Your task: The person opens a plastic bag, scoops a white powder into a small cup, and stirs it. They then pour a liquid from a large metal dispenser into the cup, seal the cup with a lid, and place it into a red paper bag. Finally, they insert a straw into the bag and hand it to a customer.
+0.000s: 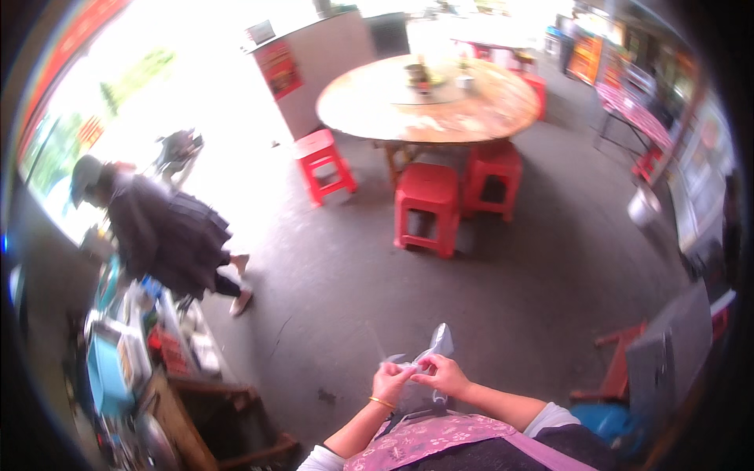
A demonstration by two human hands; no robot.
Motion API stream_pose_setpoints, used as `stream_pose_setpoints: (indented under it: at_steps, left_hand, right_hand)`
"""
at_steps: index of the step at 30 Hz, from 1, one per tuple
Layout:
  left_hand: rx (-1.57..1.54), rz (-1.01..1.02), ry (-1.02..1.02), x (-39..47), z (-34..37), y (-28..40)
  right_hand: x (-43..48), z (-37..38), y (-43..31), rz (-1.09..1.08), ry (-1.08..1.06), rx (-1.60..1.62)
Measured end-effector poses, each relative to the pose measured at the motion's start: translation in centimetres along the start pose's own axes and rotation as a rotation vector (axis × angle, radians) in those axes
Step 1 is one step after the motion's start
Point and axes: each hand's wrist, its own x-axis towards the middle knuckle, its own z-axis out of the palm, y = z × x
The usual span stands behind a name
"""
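Note:
My left hand, with a gold-coloured bangle at the wrist, is held in front of my waist. Its thumb and fingers pinch a thin, pale, plastic-like thing, too blurred to name surely. Close beside it, my right hand pinches the same thing, and the fingertips of both hands nearly meet. Below them is the pink patterned apron I wear. Just beyond the hands shows a light-coloured shoe on the floor.
Ahead stands a round wooden table with red plastic stools around it. A person in dark clothes bends at left, near a cluttered stand with a light-blue container. A grey box is at right, a white bucket beyond.

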Motion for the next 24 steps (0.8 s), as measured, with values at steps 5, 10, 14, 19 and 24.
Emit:
stream_pose_setpoints:
  at_steps: [5,10,14,19,24]
  left_hand:
    - [-0.51,-0.121,0.094,0.4,-8.7,-1.3]
    - [-1.134,0.205,0.16,-0.9,-22.3,3.3]
    - [-1.209,0.369,0.264,-1.5,-31.6,5.5]
    - [-0.595,0.457,0.658,-0.6,-39.9,7.0]
    - [-0.481,0.445,0.451,2.2,-44.1,8.5]
  right_hand:
    - [4.9,5.7,0.9,-0.031,-0.249,0.164]
    - [10.7,12.1,2.2,0.166,-0.168,0.147]
    - [14.7,19.4,1.2,0.341,-0.46,0.268]
    - [19.4,29.4,-4.8,0.287,-0.596,0.311]
    - [19.3,41.3,-16.0,-0.463,-0.844,-0.183]
